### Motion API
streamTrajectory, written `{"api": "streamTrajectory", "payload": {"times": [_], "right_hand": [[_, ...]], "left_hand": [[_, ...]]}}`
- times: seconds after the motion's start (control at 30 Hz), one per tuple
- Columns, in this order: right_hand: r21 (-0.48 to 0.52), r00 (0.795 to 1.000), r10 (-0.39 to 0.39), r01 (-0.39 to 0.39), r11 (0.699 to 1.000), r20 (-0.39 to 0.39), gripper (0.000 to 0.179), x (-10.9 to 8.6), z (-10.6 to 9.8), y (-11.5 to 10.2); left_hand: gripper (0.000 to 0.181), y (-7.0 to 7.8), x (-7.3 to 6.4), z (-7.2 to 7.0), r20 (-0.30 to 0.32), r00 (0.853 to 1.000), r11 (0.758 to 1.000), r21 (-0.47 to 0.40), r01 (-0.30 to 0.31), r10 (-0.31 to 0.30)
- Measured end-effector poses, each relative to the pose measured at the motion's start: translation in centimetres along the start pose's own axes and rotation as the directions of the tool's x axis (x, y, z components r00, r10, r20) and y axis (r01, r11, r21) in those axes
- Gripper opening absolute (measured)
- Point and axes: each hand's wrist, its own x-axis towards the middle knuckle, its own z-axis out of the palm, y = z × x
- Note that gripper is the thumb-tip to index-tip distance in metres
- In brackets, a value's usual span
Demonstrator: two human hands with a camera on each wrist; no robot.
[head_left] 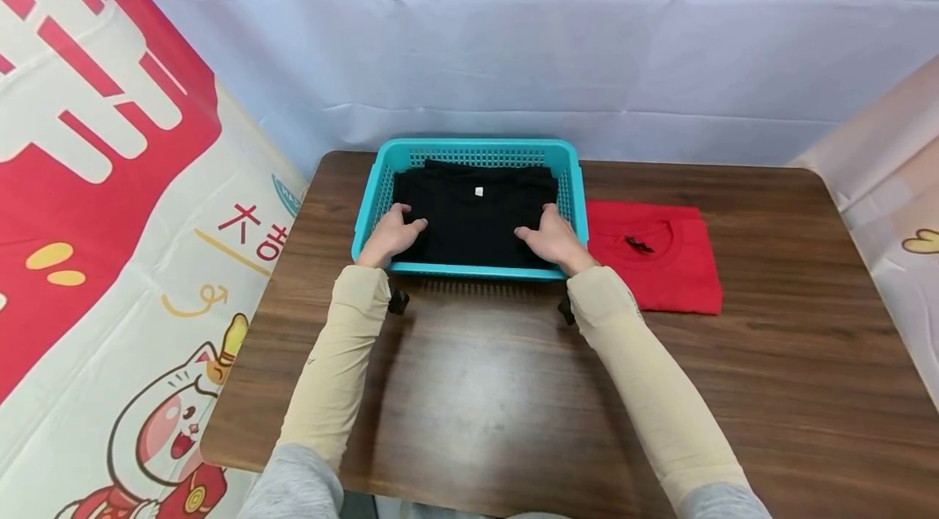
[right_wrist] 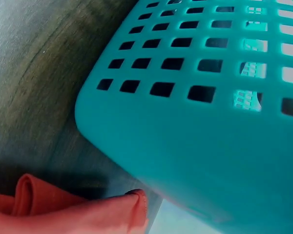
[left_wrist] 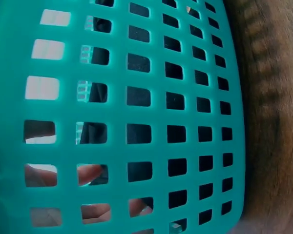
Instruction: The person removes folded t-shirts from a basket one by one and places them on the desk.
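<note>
A folded black T-shirt (head_left: 473,217) with a small white neck label lies inside the turquoise basket (head_left: 480,146). My left hand (head_left: 396,235) reaches over the basket's front rim and grips the shirt's left side, thumb on top. On the opposite side my right hand (head_left: 552,237) holds the shirt the same way, its thumb pointing inward. The fingers under the shirt's edges are mostly hidden. In the left wrist view, parts of the left fingers (left_wrist: 95,212) show through the holes of the basket wall (left_wrist: 154,109). The right wrist view shows the basket's corner (right_wrist: 151,131) but no fingers.
A folded red T-shirt (head_left: 685,274) lies on the brown wooden table (head_left: 469,405), right beside the basket. Its folded edge (right_wrist: 88,212) shows near the basket corner in the right wrist view. White cloth (head_left: 513,38) hangs behind the table, and a printed curtain (head_left: 110,299) hangs at left.
</note>
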Motion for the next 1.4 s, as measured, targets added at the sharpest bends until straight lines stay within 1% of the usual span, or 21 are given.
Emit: {"api": "streamTrajectory", "payload": {"times": [0.13, 0.27, 0.37, 0.5, 0.6, 0.67, 0.8, 0.87, 0.9, 0.97, 1.03, 1.07, 1.13, 1.2, 1.27, 1.33, 1.4], "right_hand": [[0.002, 1.000, 0.017, -0.017, 1.000, 0.020, 0.085, 0.06, -0.03, 0.03], [-0.005, 1.000, 0.017, -0.017, 1.000, 0.011, 0.084, 0.18, 0.16, 0.08], [-0.013, 1.000, 0.004, -0.004, 1.000, -0.003, 0.081, 0.25, 0.37, 0.06], [-0.007, 0.999, -0.013, 0.013, 1.000, -0.034, 0.078, 0.28, 0.50, 0.07], [0.008, 0.998, -0.018, 0.018, 1.000, -0.058, 0.080, 0.34, 0.50, 0.09], [0.019, 0.998, -0.010, 0.011, 1.000, -0.057, 0.084, 0.32, 0.41, 0.09], [0.043, 1.000, 0.015, -0.015, 0.999, -0.019, 0.088, 0.36, 0.22, 0.06], [0.046, 1.000, 0.012, -0.012, 0.999, -0.011, 0.086, 0.39, 0.20, 0.08], [0.048, 1.000, 0.007, -0.007, 0.999, -0.012, 0.084, 0.41, 0.21, 0.10], [0.052, 1.000, -0.011, 0.013, 0.999, -0.021, 0.080, 0.42, 0.22, 0.11], [0.065, 0.999, -0.030, 0.032, 0.997, -0.029, 0.077, 0.43, 0.22, 0.11], [0.075, 0.999, -0.037, 0.039, 0.996, -0.030, 0.077, 0.44, 0.21, 0.11], [0.097, 0.999, -0.048, 0.050, 0.994, -0.025, 0.077, 0.49, 0.17, 0.09], [0.115, 0.998, -0.054, 0.055, 0.992, -0.014, 0.078, 0.53, 0.10, 0.07], [0.130, 0.998, -0.056, 0.056, 0.990, -0.008, 0.079, 0.53, -0.01, 0.07], [0.160, 0.999, -0.054, 0.054, 0.986, -0.005, 0.079, 0.54, -0.15, 0.09], [0.210, 0.999, -0.048, 0.048, 0.976, -0.003, 0.078, 0.48, -0.36, 0.08]], "left_hand": [[0.059, -0.10, 0.06, 0.21, -0.032, 0.999, 1.000, 0.022, -0.017, 0.018], [0.058, -0.39, 0.16, 0.47, -0.071, 0.997, 0.999, 0.044, -0.029, 0.032], [0.058, -0.62, 0.21, 0.55, -0.088, 0.996, 0.999, 0.023, -0.028, 0.029], [0.060, -0.68, 0.23, 0.44, -0.074, 0.997, 1.000, -0.027, -0.012, 0.010], [0.063, -0.62, 0.31, 0.22, -0.057, 0.998, 0.998, -0.055, 0.014, -0.017], [0.065, -0.55, 0.37, 0.06, -0.050, 0.998, 0.996, -0.084, 0.039, -0.043], [0.066, -0.51, 0.50, -0.10, -0.044, 0.995, 0.988, -0.128, 0.084, -0.090], [0.062, -0.53, 0.50, -0.07, -0.051, 0.994, 0.987, -0.131, 0.089, -0.096], [0.057, -0.53, 0.51, 0.00, -0.056, 0.994, 0.988, -0.128, 0.088, -0.096], [0.038, -0.49, 0.55, 0.08, -0.059, 0.994, 0.991, -0.108, 0.085, -0.092], [0.028, -0.45, 0.55, 0.20, -0.069, 0.994, 0.994, -0.080, 0.076, -0.081], [0.026, -0.43, 0.54, 0.25, -0.072, 0.995, 0.995, -0.066, 0.069, -0.074], [0.028, -0.43, 0.52, 0.29, -0.071, 0.996, 0.998, -0.028, 0.056, -0.057], [0.043, -0.49, 0.50, 0.34, -0.075, 0.997, 0.999, 0.010, 0.037, -0.036], [0.052, -0.56, 0.54, 0.36, -0.079, 0.997, 0.999, 0.040, 0.024, -0.021], [0.055, -0.60, 0.60, 0.40, -0.086, 0.996, 0.999, 0.037, 0.023, -0.020], [0.056, -0.50, 0.56, 0.31, -0.085, 0.996, 0.999, 0.017, 0.038, -0.037]]}}
